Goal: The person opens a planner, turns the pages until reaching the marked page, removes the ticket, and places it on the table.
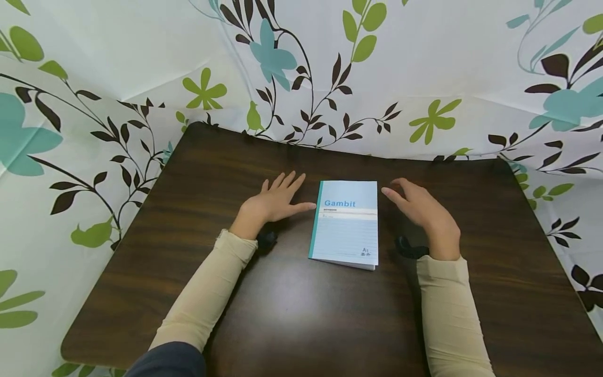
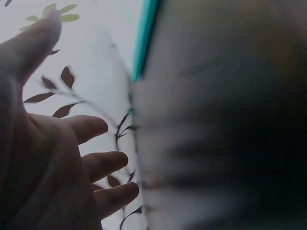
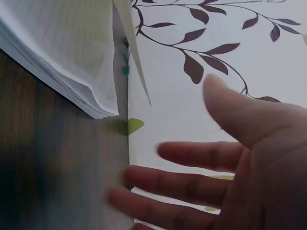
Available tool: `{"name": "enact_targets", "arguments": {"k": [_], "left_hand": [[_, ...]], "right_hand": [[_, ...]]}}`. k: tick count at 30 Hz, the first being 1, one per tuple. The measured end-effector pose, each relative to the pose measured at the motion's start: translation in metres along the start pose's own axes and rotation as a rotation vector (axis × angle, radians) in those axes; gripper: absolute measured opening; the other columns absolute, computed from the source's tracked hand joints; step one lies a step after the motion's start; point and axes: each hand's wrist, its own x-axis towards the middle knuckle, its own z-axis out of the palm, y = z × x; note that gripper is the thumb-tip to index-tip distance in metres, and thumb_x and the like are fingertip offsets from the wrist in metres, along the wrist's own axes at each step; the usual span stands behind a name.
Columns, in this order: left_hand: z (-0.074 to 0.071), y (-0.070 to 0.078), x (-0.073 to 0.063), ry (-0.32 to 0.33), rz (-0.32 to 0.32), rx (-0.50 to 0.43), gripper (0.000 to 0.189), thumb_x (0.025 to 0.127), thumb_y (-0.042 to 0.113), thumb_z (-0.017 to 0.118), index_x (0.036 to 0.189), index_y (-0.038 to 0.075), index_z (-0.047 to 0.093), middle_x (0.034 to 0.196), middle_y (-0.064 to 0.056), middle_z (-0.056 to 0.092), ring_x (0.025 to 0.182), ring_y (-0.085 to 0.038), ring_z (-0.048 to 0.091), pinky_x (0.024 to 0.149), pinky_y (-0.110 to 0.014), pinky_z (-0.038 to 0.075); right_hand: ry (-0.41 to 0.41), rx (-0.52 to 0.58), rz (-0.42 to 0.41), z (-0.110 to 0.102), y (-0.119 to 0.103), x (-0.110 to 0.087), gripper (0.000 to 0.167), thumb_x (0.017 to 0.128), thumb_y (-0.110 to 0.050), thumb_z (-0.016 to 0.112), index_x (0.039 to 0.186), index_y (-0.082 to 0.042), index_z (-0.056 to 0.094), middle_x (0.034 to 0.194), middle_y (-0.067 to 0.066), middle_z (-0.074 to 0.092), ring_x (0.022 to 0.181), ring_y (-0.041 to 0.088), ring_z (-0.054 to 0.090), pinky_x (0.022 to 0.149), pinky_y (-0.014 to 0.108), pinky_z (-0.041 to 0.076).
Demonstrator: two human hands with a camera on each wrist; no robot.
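A pale blue notebook (image 1: 348,230) with a teal spine and the word Gambit lies closed near the middle of the table, its lower edge slightly lifted. To its left is my left hand (image 1: 274,203), fingers spread, the thumb tip right at the spine. Across from it, my right hand (image 1: 421,207) hovers at the notebook's right side with thumb and fingers apart and nothing between them. The right wrist view has the notebook's page edges (image 3: 98,103) fanned, the cover (image 3: 132,48) standing off them. In the left wrist view, the teal spine (image 2: 144,43) appears beyond the thumb.
The dark wood-grain table (image 1: 292,319) has rounded corners. A white cloth (image 1: 443,57) with leaf and bird prints hangs behind it and along the sides. Black wrist straps (image 1: 409,248) show by both sleeves.
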Motion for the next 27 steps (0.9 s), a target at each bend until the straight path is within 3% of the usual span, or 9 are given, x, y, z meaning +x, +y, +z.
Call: {"name": "enact_targets", "arguments": {"k": [3,6,8,14,27], "left_hand": [[0.016,0.0,0.003,-0.044,-0.002,0.012,0.096,0.099,0.077,0.042,0.17,0.026,0.002,0.178,-0.008,-0.001,0.165,-0.036,-0.002,0.128,-0.067,0.001],[0.031,0.0,0.002,-0.095,0.011,0.017,0.096,0.099,0.075,0.044,0.17,0.026,0.003,0.178,-0.009,-0.001,0.164,-0.037,-0.002,0.129,-0.066,0.001],[0.037,0.0,0.0,-0.132,0.018,0.022,0.097,0.098,0.075,0.047,0.17,0.026,0.002,0.178,-0.009,-0.002,0.164,-0.038,-0.004,0.129,-0.066,0.0],[0.033,0.005,-0.002,-0.132,0.021,0.016,0.104,0.094,0.073,0.058,0.169,0.028,0.002,0.177,-0.008,-0.009,0.163,-0.037,-0.012,0.128,-0.066,-0.006],[0.024,0.017,0.005,-0.157,0.032,0.031,0.111,0.088,0.071,0.069,0.169,0.033,0.002,0.175,-0.01,-0.021,0.16,-0.038,-0.023,0.125,-0.067,-0.013]], "right_hand": [[-0.032,0.034,0.001,0.009,0.002,-0.002,0.071,0.108,-0.061,0.037,0.138,0.001,0.056,0.127,0.025,0.066,0.113,0.039,0.064,0.1,0.063,0.049],[-0.081,0.053,-0.015,0.02,0.002,-0.003,0.061,0.109,-0.056,0.041,0.121,-0.002,0.065,0.104,0.016,0.071,0.096,0.029,0.066,0.091,0.054,0.052],[-0.116,0.069,-0.024,0.025,0.0,-0.004,0.058,0.109,-0.055,0.043,0.114,-0.003,0.067,0.098,0.012,0.071,0.091,0.025,0.066,0.087,0.049,0.053],[-0.101,0.085,-0.069,0.022,-0.008,-0.001,0.053,0.109,-0.053,0.045,0.104,-0.005,0.067,0.091,0.009,0.069,0.085,0.022,0.063,0.082,0.043,0.05],[-0.105,0.063,-0.098,0.011,-0.012,0.004,0.04,0.108,-0.042,0.054,0.107,-0.004,0.069,0.09,0.008,0.069,0.083,0.02,0.062,0.08,0.041,0.051]]}}
